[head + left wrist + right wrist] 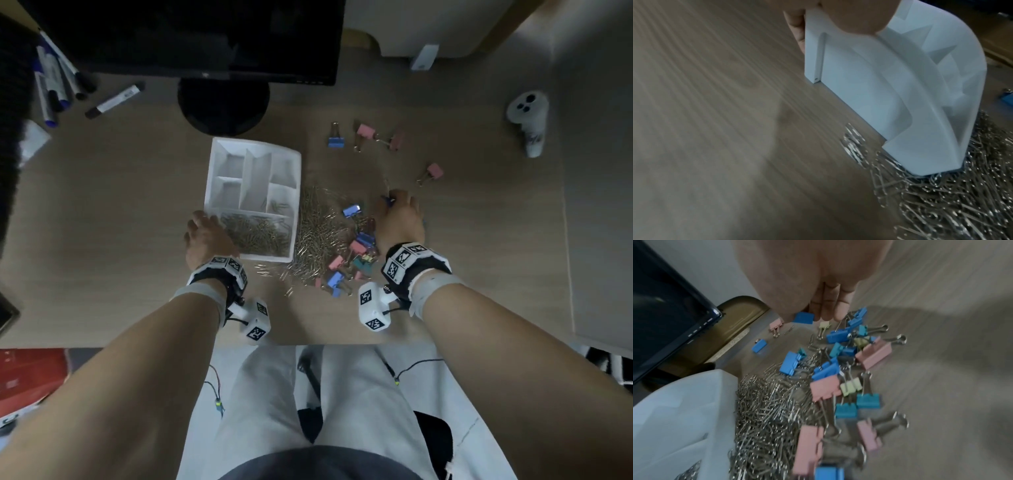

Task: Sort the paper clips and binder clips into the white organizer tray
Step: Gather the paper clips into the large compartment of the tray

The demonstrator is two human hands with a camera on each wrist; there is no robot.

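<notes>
Your tray (294,209) sits mid-desk (120,222); your left hand (205,236) grips its near-left corner. Paper clips (313,236) are heaped just right. Your right hand (399,219) pinches a blue binder clip (803,318) at its fingertips (839,313).

No text, brand or number can be read. The wrist bands (407,260) carry only black-and-white square marker patterns; marker pen (114,100) label is too blurred.

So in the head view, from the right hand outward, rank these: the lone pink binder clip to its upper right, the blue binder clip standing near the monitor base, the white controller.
From the right hand:
1. Pink binder clip, just up and right.
2. Blue binder clip, up and left, toward the monitor base.
3. White controller, far right corner.
</notes>
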